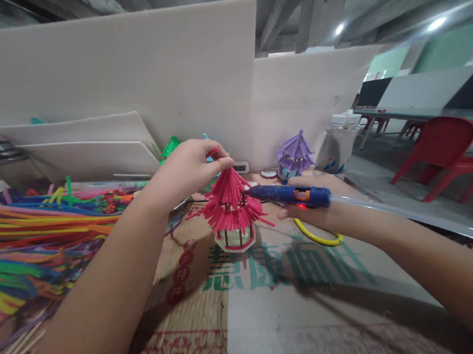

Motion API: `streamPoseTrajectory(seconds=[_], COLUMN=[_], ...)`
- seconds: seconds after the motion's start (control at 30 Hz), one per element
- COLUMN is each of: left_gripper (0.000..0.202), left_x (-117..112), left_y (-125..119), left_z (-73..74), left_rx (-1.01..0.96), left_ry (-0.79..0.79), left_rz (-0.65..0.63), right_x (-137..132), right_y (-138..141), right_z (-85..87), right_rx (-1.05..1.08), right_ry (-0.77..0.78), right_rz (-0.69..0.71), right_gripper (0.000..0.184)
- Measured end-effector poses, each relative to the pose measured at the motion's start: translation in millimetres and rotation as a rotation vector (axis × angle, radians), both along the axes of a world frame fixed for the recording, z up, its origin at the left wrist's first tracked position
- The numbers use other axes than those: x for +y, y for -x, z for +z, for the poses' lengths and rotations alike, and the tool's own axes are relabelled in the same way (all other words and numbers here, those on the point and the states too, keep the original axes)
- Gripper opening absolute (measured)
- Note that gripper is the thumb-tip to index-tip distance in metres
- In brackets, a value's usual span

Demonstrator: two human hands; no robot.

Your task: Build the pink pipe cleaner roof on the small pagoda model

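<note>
A small red pagoda model (pixel 231 208) made of pipe cleaners stands on flattened cardboard (pixel 275 302). My left hand (pixel 189 168) pinches the tip of its roof from above, fingers closed. My right hand (pixel 311 206) grips a blue hot glue gun (pixel 291 195), held sideways. Its nozzle points left and touches the pagoda's upper tier. A clear glue stick (pixel 392 211) trails out of the gun's back to the right.
A heap of coloured pipe cleaners (pixel 36 243) covers the left side. A purple pagoda (pixel 294 155) and a plastic jar (pixel 338 142) stand at the back. A yellow ring (pixel 319 238) lies under my right wrist. White boards (pixel 125 87) wall the rear; red chairs (pixel 446 158) stand right.
</note>
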State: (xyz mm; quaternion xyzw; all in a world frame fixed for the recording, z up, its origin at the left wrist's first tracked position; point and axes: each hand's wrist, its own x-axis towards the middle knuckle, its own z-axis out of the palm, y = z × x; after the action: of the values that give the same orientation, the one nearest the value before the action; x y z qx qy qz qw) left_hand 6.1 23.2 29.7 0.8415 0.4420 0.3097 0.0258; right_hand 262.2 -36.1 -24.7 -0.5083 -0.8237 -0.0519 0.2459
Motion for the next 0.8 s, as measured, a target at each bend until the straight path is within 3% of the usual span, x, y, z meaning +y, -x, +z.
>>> streamPoseTrajectory(seconds=[0.37,0.8], left_gripper=[0.027,0.029], left_x=[1.3,5.8], left_y=[0.4,2.3], left_z=[-1.2,-3.7], left_rx=[-0.008,-0.022], left_ry=[0.010,0.023], left_rz=[-0.011,-0.010], right_x=[-2.5,-3.7], right_y=[4.1,7.0], right_z=[0.1,2.7], right_rx=[-0.054,-0.067], right_ry=[-0.011,-0.038], right_rz=[-0.067,-0.103], right_gripper=[0.047,0.045])
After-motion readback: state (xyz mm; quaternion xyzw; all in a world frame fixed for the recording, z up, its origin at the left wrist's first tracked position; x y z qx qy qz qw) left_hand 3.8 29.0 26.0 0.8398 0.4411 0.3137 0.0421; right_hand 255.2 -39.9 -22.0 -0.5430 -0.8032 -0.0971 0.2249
